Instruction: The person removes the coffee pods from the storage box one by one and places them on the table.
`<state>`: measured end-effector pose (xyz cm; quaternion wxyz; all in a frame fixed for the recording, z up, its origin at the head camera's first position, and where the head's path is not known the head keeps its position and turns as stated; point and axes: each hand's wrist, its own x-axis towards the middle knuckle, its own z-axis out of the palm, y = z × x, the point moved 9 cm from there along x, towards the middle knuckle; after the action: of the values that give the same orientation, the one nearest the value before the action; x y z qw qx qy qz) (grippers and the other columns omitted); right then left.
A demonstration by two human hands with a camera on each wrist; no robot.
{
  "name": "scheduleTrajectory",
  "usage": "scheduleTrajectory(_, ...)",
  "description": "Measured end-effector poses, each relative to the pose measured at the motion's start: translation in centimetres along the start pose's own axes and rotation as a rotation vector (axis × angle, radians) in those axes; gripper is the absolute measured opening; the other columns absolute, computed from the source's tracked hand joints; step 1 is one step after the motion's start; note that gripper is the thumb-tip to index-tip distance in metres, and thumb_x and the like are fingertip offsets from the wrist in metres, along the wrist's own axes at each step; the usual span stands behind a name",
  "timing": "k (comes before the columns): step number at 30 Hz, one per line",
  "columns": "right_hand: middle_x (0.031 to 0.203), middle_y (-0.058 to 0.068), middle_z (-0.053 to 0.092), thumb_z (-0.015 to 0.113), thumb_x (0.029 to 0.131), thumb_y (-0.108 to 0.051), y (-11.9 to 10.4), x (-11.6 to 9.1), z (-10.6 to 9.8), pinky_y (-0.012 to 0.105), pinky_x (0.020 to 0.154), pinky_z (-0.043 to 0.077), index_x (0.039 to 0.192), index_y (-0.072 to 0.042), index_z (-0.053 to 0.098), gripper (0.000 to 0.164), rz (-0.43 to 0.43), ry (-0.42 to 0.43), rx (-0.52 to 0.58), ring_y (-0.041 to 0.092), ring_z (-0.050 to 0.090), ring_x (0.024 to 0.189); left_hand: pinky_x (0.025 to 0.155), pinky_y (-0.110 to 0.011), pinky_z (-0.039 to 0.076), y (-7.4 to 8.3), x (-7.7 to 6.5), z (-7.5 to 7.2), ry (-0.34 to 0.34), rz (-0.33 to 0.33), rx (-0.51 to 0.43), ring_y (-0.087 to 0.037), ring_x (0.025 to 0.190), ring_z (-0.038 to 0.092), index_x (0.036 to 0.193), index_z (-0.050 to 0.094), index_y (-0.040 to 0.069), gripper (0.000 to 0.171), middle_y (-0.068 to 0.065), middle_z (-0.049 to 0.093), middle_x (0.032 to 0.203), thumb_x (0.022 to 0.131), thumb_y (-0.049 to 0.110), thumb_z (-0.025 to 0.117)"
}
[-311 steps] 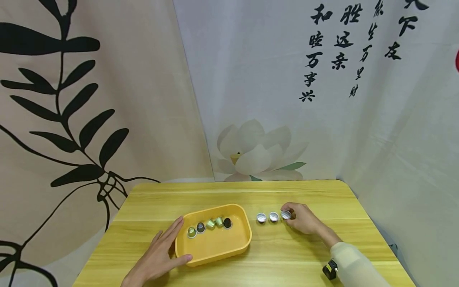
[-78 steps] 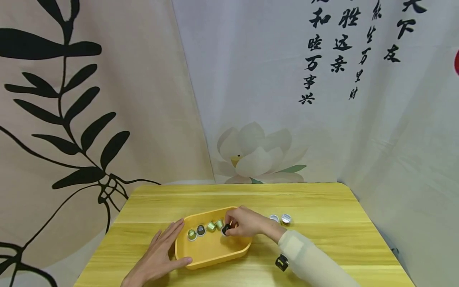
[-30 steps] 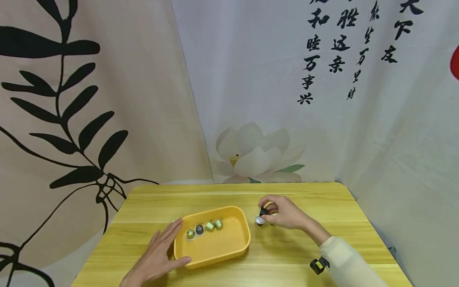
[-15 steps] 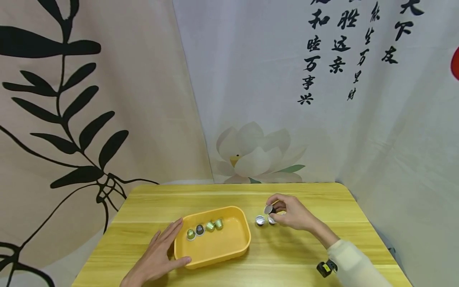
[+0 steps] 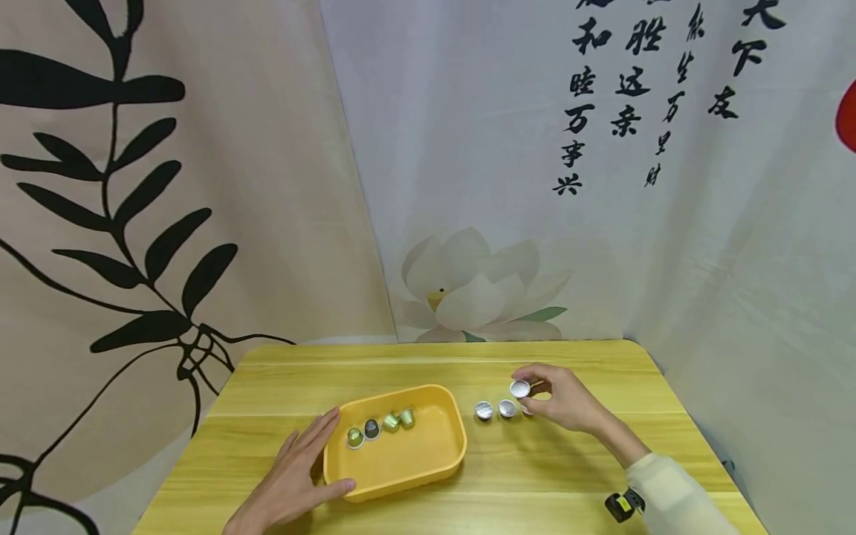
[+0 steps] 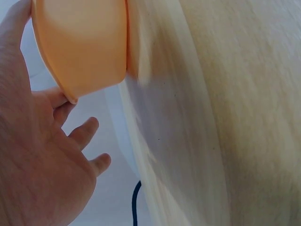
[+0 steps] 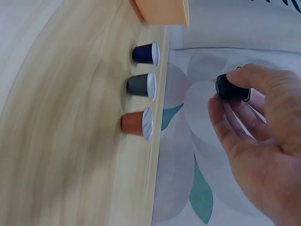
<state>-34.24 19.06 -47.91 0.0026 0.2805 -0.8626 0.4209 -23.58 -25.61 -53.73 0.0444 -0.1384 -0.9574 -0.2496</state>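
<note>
My right hand pinches a black coffee capsule between thumb and fingertips, its silver lid turned toward the head camera. It is held up above three capsules lined up lid-up: a dark blue one, a grey one and an orange one, the last mostly covered by the hand in the head view. My left hand rests on the left end of a yellow tray, fingers straight along the rim and thumb on the near side. Inside lie a gold-green capsule, a dark one and two light green ones.
The tray and capsules are on a light wooden table. Behind it hangs a white curtain with a lotus print and writing. A black device is worn at the right wrist.
The black capsule was taken from the tray's right end and carried right, over the row; in the last second it moved further right and its lid turned to the camera. The left hand stayed put.
</note>
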Motion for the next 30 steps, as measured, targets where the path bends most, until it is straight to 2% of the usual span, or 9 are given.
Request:
scheduleTrajectory(6, 0.130, 0.011, 0.080, 0.083, 0.099, -0.004, 1.3, -0.6, -0.6, 0.044, 0.103, 0.069, 0.138, -0.004, 0.076, 0.039, 0.039, 0.005, -0.016, 0.018, 0.079, 0.114, 0.123, -0.092, 0.026, -0.1, -0.1, 0.2, 0.000, 0.003, -0.012, -0.054, 0.167, 0.038, 0.177, 0.037, 0.010, 0.113, -0.011, 0.035, 0.186, 0.092, 0.066, 0.087)
scheduleTrajectory(10, 0.129, 0.013, 0.079, 0.083, 0.099, -0.002, 1.9, -0.8, -0.9, 0.039, 0.101, 0.070, 0.136, -0.001, 0.076, 0.038, 0.033, 0.020, -0.020, 0.020, 0.079, 0.114, 0.123, -0.092, 0.026, -0.1, -0.1, 0.2, -0.001, 0.003, -0.006, -0.053, 0.167, 0.038, 0.177, 0.037, 0.010, 0.114, -0.010, 0.034, 0.186, 0.092, 0.067, 0.086)
scheduleTrajectory(14, 0.124, 0.008, 0.079, 0.083, 0.098, 0.000, 2.6, -1.1, -1.2, 0.032, 0.099, 0.070, 0.131, -0.004, 0.077, 0.034, 0.047, 0.028, -0.036, 0.017, 0.078, 0.112, 0.123, -0.092, 0.027, -0.1, -0.1, 0.1, -0.001, 0.003, 0.003, -0.053, 0.167, 0.038, 0.177, 0.037, 0.010, 0.114, -0.010, 0.034, 0.186, 0.091, 0.067, 0.086)
scheduleTrajectory(19, 0.119, 0.002, 0.079, 0.084, 0.097, -0.001, 3.8, -1.6, -1.7, 0.036, 0.097, 0.070, 0.127, -0.009, 0.077, 0.031, 0.072, 0.029, -0.074, 0.017, 0.078, 0.110, 0.124, -0.091, 0.027, -0.1, -0.1, 0.1, -0.001, -0.001, 0.011, -0.053, 0.167, 0.039, 0.177, 0.038, 0.010, 0.115, -0.012, 0.035, 0.186, 0.091, 0.067, 0.086)
scheduleTrajectory(25, 0.112, 0.003, 0.079, 0.085, 0.097, -0.002, 5.1, -1.8, -1.9, 0.042, 0.092, 0.070, 0.124, -0.004, 0.076, 0.028, 0.080, 0.023, -0.097, 0.015, 0.075, 0.105, 0.124, -0.091, 0.027, -0.1, 0.0, 0.1, -0.002, 0.000, 0.008, -0.053, 0.167, 0.038, 0.177, 0.038, 0.010, 0.114, -0.010, 0.035, 0.186, 0.091, 0.068, 0.086)
scheduleTrajectory(30, 0.108, 0.002, 0.078, 0.084, 0.098, -0.003, 6.1, -1.9, -1.4, 0.034, 0.086, 0.069, 0.121, -0.003, 0.076, 0.025, 0.108, -0.010, -0.091, 0.011, 0.072, 0.102, 0.125, -0.090, 0.026, -0.1, 0.0, 0.1, -0.002, -0.001, 0.005, -0.052, 0.167, 0.038, 0.177, 0.038, 0.010, 0.114, -0.010, 0.035, 0.186, 0.091, 0.067, 0.086)
